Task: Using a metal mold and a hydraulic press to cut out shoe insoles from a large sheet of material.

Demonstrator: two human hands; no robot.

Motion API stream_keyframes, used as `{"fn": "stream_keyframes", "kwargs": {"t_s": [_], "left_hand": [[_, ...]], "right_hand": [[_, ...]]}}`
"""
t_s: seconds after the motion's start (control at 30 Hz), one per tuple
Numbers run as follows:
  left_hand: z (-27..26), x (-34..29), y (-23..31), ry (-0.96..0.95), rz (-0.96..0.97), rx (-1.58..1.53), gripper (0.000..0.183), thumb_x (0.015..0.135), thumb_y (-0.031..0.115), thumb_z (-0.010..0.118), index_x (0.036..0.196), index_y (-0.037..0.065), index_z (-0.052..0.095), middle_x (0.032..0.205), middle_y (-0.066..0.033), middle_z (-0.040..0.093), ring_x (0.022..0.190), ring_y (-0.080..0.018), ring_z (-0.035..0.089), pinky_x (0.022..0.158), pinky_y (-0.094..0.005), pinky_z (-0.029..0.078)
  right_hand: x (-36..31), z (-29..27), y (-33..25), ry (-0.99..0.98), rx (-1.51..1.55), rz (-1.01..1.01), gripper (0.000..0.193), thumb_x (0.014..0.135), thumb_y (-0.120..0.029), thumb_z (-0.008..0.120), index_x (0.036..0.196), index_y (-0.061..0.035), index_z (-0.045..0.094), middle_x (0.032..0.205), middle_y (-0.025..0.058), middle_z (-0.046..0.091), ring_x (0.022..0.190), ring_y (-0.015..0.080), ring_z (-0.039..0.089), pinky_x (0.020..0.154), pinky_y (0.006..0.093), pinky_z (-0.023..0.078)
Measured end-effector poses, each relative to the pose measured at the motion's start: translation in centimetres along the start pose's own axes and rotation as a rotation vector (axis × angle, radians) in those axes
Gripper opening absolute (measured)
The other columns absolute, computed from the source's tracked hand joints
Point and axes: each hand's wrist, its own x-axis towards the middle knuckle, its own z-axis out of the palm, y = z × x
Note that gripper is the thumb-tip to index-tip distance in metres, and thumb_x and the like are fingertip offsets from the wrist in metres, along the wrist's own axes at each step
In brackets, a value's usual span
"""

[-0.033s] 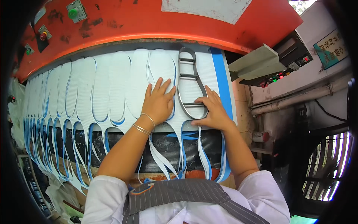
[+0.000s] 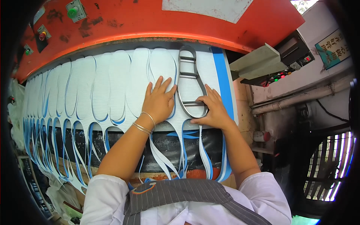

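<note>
A sole-shaped metal cutting die (image 2: 192, 73), with dark crossbars inside its outline, lies on a white ribbed sheet (image 2: 207, 62) with blue showing along its edges. My right hand (image 2: 215, 108) grips the die's near end, the thumb at its bottom and the fingers along its right side. To the left of the die, my left hand (image 2: 159, 102) rests open with fingers spread on a sole-shaped cut piece (image 2: 164, 62). Several more cut outlines run leftward across the sheet. Its near edge hangs down in thin white and blue strips (image 2: 162, 159).
Beyond the sheet stretches an orange machine beam (image 2: 138, 22) with a green button (image 2: 72, 12) and a red one (image 2: 42, 36) at left. A grey metal plate (image 2: 258, 62) juts out beside a black control box (image 2: 294, 52) at right. Black surface (image 2: 161, 142) shows below the sheet.
The die and both my hands sit very slightly farther up and left. My grip on the die is the same.
</note>
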Motion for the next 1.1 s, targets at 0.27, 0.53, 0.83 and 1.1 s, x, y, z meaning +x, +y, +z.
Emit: {"fn": "stream_keyframes", "kwargs": {"t_s": [0.27, 0.53, 0.83, 1.1], "left_hand": [[-1.7, -0.4, -1.1, 0.014, -0.005, -0.048, 0.045, 0.088, 0.022, 0.05, 0.132, 0.013, 0.055, 0.148, -0.0072, 0.039, 0.143, -0.0284, 0.022, 0.115, -0.0523, 0.013], [-4.9, 1.1, -11.4, 0.112, 0.013, -0.25, 0.047, 0.089, 0.024, 0.056, 0.134, 0.01, 0.053, 0.146, -0.0162, 0.04, 0.141, -0.0298, 0.029, 0.113, -0.0468, 0.025], [-28.6, -3.7, -52.0, 1.137, -0.348, -0.267, 0.031, 0.089, 0.008, 0.06, 0.12, 0.003, 0.061, 0.116, -0.0092, 0.064, 0.108, -0.0194, 0.059, 0.095, -0.0312, 0.045], [-48.0, -12.2, -70.5, 1.0, -0.486, 0.364, 0.065, 0.09, 0.014, 0.054, 0.145, -0.005, 0.025, 0.145, -0.0244, 0.038, 0.137, -0.0336, 0.035, 0.113, -0.0354, 0.024]], "right_hand": [[0.9, 0.3, -1.9, 0.039, 0.018, -0.003, 0.07, 0.051, -0.045, 0.086, 0.106, -0.0086, 0.06, 0.139, 0.0335, 0.04, 0.137, 0.0421, 0.031, 0.114, 0.0496, 0.022], [6.7, 1.3, -5.5, -0.005, -0.092, 0.171, 0.086, 0.058, -0.051, 0.083, 0.126, -0.0078, 0.054, 0.14, 0.0288, 0.041, 0.139, 0.0401, 0.029, 0.113, 0.0479, 0.024], [25.5, 0.0, -20.3, 0.156, 0.211, -0.243, 0.062, 0.075, -0.029, 0.08, 0.126, -0.0027, 0.056, 0.119, 0.0163, 0.062, 0.107, 0.0311, 0.06, 0.093, 0.0397, 0.047], [40.8, -0.8, -35.5, 0.434, 0.297, -0.251, 0.039, 0.086, -0.034, 0.065, 0.108, -0.0076, 0.045, 0.079, 0.0154, 0.066, 0.075, 0.0377, 0.065, 0.061, 0.0483, 0.05]]}}
